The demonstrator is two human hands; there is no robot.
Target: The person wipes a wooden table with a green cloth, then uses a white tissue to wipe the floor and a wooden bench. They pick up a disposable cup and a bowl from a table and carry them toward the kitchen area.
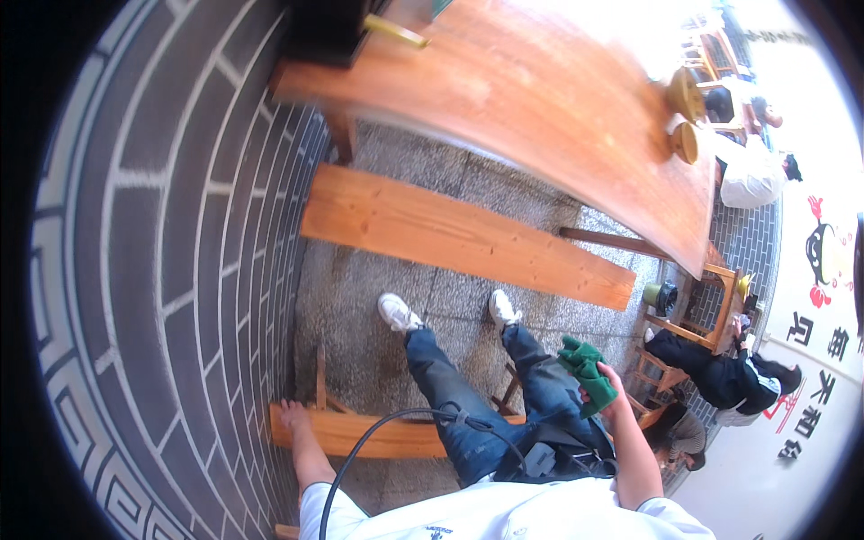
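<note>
My right hand [611, 391] grips a bunched green cloth [586, 371], held out to the right of my legs. On the left, my left hand [294, 413] rests on the end of a wooden bench [368, 432] beside the brick wall; its fingers lie over the wood and hold nothing that I can see. Part of this bench is hidden behind my legs. In front of my feet stands another wooden bench [466, 236]. Beyond it is a wooden table [513, 88], with two yellowish bowls [686, 94] near its right end.
A grey brick wall [182, 236] runs along my left. A dark box [320, 30] and a yellow strip-like object [397, 31] are at the table's far left. A bin with a dark liner [661, 297] stands at the right. Several people sit farther right, among wooden stools and tables.
</note>
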